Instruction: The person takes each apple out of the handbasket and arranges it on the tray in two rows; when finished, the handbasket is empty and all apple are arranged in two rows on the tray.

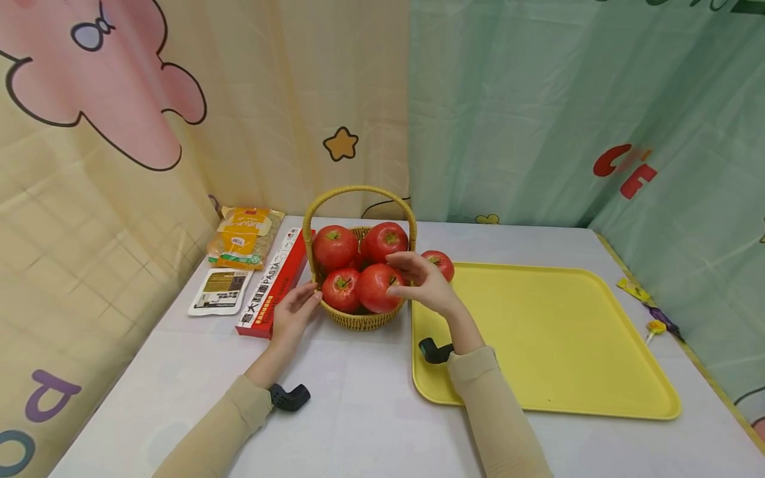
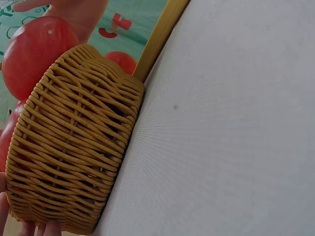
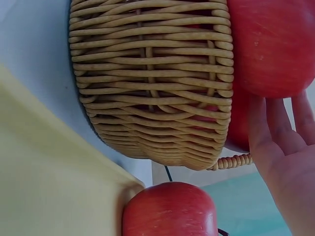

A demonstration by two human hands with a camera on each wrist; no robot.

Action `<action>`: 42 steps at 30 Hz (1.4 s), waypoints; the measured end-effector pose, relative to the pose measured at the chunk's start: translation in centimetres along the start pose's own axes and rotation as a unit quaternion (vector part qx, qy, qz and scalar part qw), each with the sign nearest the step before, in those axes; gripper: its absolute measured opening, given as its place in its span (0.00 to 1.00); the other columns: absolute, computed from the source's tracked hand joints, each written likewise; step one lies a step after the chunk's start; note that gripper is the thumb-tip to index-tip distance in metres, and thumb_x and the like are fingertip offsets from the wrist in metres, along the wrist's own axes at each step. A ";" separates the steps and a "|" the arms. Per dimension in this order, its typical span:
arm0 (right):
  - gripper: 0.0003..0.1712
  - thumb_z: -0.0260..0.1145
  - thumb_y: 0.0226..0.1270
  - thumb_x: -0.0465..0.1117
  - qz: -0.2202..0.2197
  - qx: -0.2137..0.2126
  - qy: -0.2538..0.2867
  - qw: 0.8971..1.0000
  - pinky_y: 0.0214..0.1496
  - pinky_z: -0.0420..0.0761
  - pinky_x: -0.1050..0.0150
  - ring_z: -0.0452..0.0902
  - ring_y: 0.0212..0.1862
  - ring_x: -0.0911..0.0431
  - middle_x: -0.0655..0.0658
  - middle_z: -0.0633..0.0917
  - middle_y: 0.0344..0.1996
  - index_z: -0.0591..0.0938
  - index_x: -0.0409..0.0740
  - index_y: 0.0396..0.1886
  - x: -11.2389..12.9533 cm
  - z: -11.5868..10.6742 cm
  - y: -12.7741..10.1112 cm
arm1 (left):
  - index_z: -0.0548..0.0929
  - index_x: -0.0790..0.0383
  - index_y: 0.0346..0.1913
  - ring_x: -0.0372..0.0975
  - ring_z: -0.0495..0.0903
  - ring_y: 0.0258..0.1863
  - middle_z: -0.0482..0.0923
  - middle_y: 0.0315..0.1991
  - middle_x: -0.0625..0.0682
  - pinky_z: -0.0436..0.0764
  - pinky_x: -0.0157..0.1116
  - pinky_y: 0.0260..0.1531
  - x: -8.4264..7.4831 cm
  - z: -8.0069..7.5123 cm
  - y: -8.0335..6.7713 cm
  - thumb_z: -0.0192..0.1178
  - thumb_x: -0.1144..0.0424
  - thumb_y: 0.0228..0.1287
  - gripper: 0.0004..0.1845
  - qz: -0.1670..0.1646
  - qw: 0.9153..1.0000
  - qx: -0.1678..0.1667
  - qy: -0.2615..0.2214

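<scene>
A wicker basket [image 1: 361, 322] with an arched handle stands on the table, filled with several red apples [image 1: 336, 247]. My left hand [image 1: 294, 318] holds the basket's left rim, thumb above and fingers against the woven side, as the left wrist view shows. My right hand [image 1: 431, 284] reaches over the right rim. Its nearly straight fingers [image 3: 280, 123] touch the front right apple [image 1: 378, 289], with their tips partly hidden behind it. In the head view the thumb lies before that apple. Another apple [image 1: 439, 264] sits outside, by the tray's far left corner.
A yellow tray [image 1: 550, 338] lies right of the basket. To the left are a red pasta box [image 1: 277, 282], a yellow food bag [image 1: 245, 236] and a white packet [image 1: 221, 292]. Wrapped candies [image 1: 656, 326] lie along the right table edge. Curtains hang behind.
</scene>
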State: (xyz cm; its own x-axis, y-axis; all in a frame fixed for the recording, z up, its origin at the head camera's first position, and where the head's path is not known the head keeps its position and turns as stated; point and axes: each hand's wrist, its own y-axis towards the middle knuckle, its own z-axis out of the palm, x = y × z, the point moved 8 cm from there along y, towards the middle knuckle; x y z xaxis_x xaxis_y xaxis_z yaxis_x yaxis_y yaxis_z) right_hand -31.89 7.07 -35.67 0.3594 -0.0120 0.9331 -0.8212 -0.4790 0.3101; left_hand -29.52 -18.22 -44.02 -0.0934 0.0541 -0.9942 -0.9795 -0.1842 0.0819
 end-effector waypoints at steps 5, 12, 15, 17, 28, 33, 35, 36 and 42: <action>0.31 0.71 0.56 0.35 0.020 0.004 -0.007 1.000 0.61 0.71 0.50 0.68 0.59 0.47 0.41 0.73 0.58 0.72 0.40 0.60 -0.5 0.2 0.1 | 0.75 0.68 0.56 0.39 0.73 0.56 0.72 0.59 0.54 0.78 0.37 0.50 -0.1 0.0 -0.1 0.61 0.65 0.64 0.19 0.002 1.000 0.001 -0.005; 0.31 0.68 0.56 0.30 0.041 0.006 -0.025 0.999 0.61 0.72 0.50 0.67 0.60 0.46 0.40 0.72 0.59 0.71 0.39 0.61 -0.8 0.5 0.1 | 0.75 0.70 0.56 0.39 0.73 0.55 0.71 0.59 0.55 0.78 0.33 0.50 -0.3 0.1 -0.2 0.60 0.66 0.64 0.19 0.004 1.000 0.003 -0.009; 0.31 0.68 0.56 0.30 0.046 0.006 -0.032 0.998 0.59 0.73 0.50 0.68 0.59 0.45 0.39 0.72 0.59 0.71 0.37 0.61 0.3 0.9 -0.2 | 0.75 0.70 0.56 0.40 0.72 0.56 0.71 0.60 0.55 0.78 0.31 0.49 -0.3 0.1 -0.2 0.60 0.66 0.64 0.19 0.003 1.000 0.004 -0.010; 0.31 0.69 0.56 0.31 0.046 0.005 -0.033 0.998 0.59 0.74 0.50 0.68 0.58 0.45 0.38 0.72 0.58 0.71 0.36 0.60 1.0 1.1 -0.4 | 0.74 0.70 0.57 0.40 0.72 0.56 0.71 0.60 0.54 0.78 0.30 0.48 -0.2 0.1 -0.2 0.60 0.66 0.64 0.20 0.001 1.000 0.005 -0.012; 0.31 0.68 0.55 0.30 0.048 0.009 -0.028 0.998 0.58 0.74 0.51 0.67 0.59 0.44 0.38 0.72 0.58 0.71 0.37 0.60 1.6 1.5 -0.6 | 0.73 0.73 0.57 0.43 0.70 0.58 0.68 0.62 0.58 0.75 0.38 0.53 -2.1 0.6 -1.2 0.57 0.69 0.65 0.19 -0.015 1.000 0.011 -0.008; 0.33 0.69 0.55 0.30 0.053 0.012 -0.024 0.998 0.57 0.76 0.54 0.67 0.60 0.45 0.38 0.72 0.59 0.70 0.38 0.62 1.5 1.5 -0.5 | 0.73 0.72 0.57 0.41 0.71 0.58 0.69 0.62 0.57 0.77 0.31 0.50 -1.7 0.5 -0.9 0.58 0.68 0.65 0.19 -0.010 1.000 0.012 -0.011; 0.33 0.69 0.55 0.30 0.054 0.012 -0.024 0.998 0.57 0.76 0.54 0.67 0.60 0.46 0.38 0.71 0.59 0.69 0.38 0.62 1.5 1.6 -0.5 | 0.74 0.71 0.57 0.40 0.71 0.57 0.69 0.61 0.56 0.78 0.29 0.48 -1.2 0.3 -0.6 0.59 0.68 0.64 0.19 -0.006 1.000 0.011 -0.015; 0.34 0.69 0.55 0.30 0.055 0.013 -0.023 0.998 0.57 0.75 0.54 0.67 0.60 0.46 0.39 0.71 0.59 0.69 0.38 0.62 1.5 1.6 -0.5 | 0.74 0.71 0.56 0.40 0.71 0.57 0.70 0.61 0.55 0.78 0.28 0.48 -0.9 0.2 -0.5 0.59 0.68 0.64 0.19 -0.003 1.000 0.010 -0.017; 0.39 0.70 0.52 0.28 0.054 0.032 -0.019 0.998 0.60 0.73 0.53 0.64 0.62 0.47 0.40 0.69 0.62 0.65 0.37 0.65 1.5 2.0 -0.5 | 0.75 0.70 0.56 0.39 0.72 0.56 0.71 0.60 0.54 0.78 0.29 0.48 -0.3 0.1 -0.2 0.60 0.66 0.64 0.19 0.008 1.000 0.007 -0.014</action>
State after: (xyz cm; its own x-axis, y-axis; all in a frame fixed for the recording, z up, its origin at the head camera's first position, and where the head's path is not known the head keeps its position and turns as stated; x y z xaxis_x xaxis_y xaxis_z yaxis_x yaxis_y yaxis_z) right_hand -30.11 5.50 -34.81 0.2879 -0.1001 0.9524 -0.8262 -0.5288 0.1942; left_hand -29.35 -18.11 -43.77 -0.1142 0.0791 -0.9903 -0.9802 -0.1712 0.0993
